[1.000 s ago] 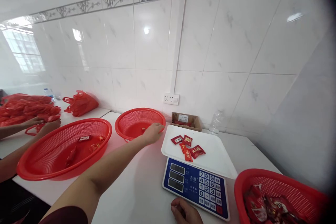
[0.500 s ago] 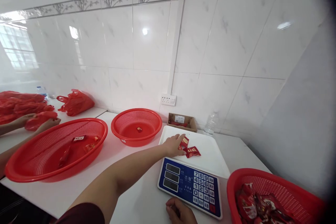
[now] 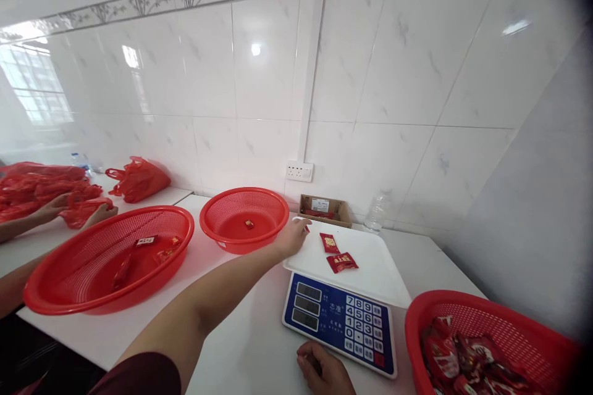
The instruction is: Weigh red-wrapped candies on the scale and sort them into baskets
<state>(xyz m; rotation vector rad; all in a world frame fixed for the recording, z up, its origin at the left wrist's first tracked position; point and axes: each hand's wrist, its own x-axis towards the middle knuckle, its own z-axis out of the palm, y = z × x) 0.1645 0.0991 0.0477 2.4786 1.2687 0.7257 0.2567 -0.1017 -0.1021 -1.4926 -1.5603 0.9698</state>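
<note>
My left hand [image 3: 293, 239] is over the left edge of the scale's white tray [image 3: 370, 281], fingers closed, with a bit of a red packet [image 3: 307, 229] showing at the fingertips. Most of that packet is hidden by the hand. Two small red packets with gold print lie on the tray: one upper packet [image 3: 330, 243] and one lower packet [image 3: 343, 262]. Below the tray is the scale's blue keypad panel [image 3: 338, 321]. Loosely curled, my right hand [image 3: 327, 371] rests on the table at the panel's front edge, with nothing visible in it.
A round red basket [image 3: 245, 247] holds one small packet. Left of it stands a larger red basket [image 3: 106, 305] with a few packets. Another red basket [image 3: 417, 345] at right is filled with packets. Behind are a cardboard box [image 3: 345, 213] and a bottle [image 3: 377, 210]. A co-worker's hands [image 3: 99, 215] handle red bags.
My left hand has moved left from over the packets to the tray's edge, uncovering two of them. My right hand stays by the scale. The view has shifted slightly.
</note>
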